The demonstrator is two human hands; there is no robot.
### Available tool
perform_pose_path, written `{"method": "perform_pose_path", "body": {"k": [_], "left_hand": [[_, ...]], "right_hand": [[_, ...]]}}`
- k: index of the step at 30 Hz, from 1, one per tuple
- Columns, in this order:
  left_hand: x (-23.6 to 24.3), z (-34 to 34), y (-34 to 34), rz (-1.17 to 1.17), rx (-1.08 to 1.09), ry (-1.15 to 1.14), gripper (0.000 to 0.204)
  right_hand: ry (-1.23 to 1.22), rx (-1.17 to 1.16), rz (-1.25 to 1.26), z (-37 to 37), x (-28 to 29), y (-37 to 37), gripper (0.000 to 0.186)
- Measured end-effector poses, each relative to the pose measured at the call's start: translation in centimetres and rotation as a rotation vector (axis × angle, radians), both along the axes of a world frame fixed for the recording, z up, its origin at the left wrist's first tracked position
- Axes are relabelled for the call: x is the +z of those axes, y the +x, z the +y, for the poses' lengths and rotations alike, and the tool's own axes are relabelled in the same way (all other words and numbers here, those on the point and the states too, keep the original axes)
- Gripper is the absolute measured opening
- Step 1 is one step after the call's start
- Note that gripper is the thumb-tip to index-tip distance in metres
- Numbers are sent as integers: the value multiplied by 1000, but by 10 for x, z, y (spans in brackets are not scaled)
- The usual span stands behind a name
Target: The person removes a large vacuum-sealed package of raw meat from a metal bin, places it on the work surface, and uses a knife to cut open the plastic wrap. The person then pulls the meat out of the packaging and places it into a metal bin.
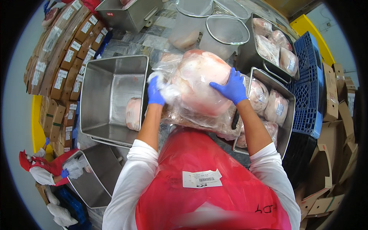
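A pale wall (16, 126) bounds the room. Your left hand (155, 92) clutches plastic film (169, 94); your right hand (233, 88), fingers spread, braces the meat cut (199, 73) between them. Apparent step: film removal; next move likely needs firm bracing. Left of your fingers: steel tub (95, 90).

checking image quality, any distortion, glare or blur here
Head view: fisheye curves the stacked boxes, black corners; head view: glare in the nearest left steel bin, glints on plastic by the large meat piece; head view: red apron blurred low down.
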State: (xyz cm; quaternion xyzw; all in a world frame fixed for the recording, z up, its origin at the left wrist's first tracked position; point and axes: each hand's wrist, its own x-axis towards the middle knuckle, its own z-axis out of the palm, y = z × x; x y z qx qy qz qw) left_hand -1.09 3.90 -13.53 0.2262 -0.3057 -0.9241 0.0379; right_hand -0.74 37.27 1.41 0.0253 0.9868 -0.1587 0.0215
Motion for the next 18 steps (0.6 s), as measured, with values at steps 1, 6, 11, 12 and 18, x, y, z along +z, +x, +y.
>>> {"method": "perform_pose_path", "body": {"k": [1,6,11,12,18], "left_hand": [[-40,-42,20,25,76,-17,14],[-34,-137,162,-358,56,-19,16],[-22,-119,213,-475,-253,272,24],[-6,-103,207,-501,-299,291,25],[-20,-54,182,-425,-506,370,22]], "right_hand": [[7,-8,-11,-4,0,-6,126],[-69,-117,-120,23,-19,-22,126],[-260,-41,-148,41,-39,-48,122],[-267,-46,-176,40,-37,-51,122],[-233,-58,-141,32,-30,-47,122]]}}
